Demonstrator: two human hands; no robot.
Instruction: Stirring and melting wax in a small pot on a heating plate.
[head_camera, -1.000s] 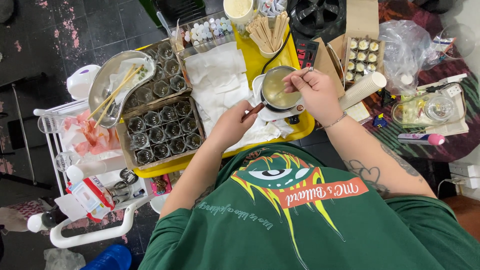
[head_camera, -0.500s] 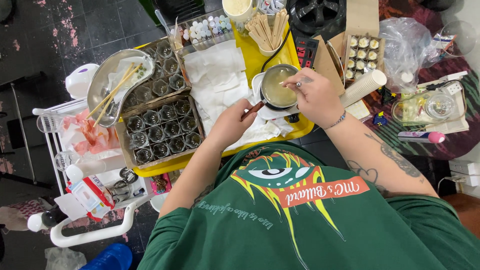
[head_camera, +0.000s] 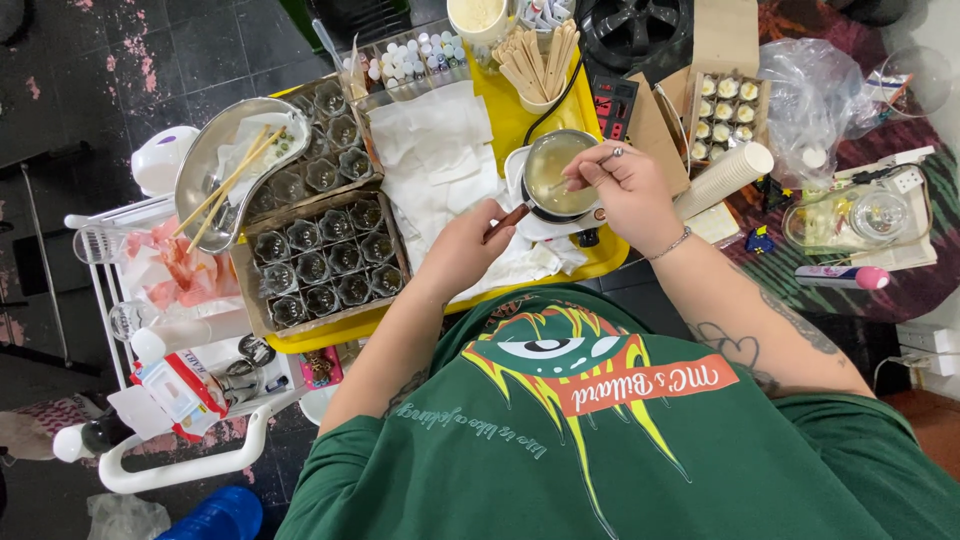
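Observation:
A small metal saucepan (head_camera: 548, 160) of pale yellowish liquid sits on the yellow tray (head_camera: 500, 125). My left hand (head_camera: 460, 250) grips its wooden handle. My right hand (head_camera: 625, 190) hovers at the pan's right rim, pinching a thin stick whose tip dips into the liquid. White paper towels (head_camera: 435, 150) lie just left of the pan.
A cardboard box of small glass jars (head_camera: 320, 265) and a metal kidney dish with chopsticks (head_camera: 225, 165) sit left. A cup of wooden sticks (head_camera: 540, 60), small bottles (head_camera: 410, 60), a box of filled tins (head_camera: 728, 110) and a stack of paper cups (head_camera: 722, 180) surround the pan.
My right hand has shifted slightly over the pan's rim with the stick. My left hand stays on the handle.

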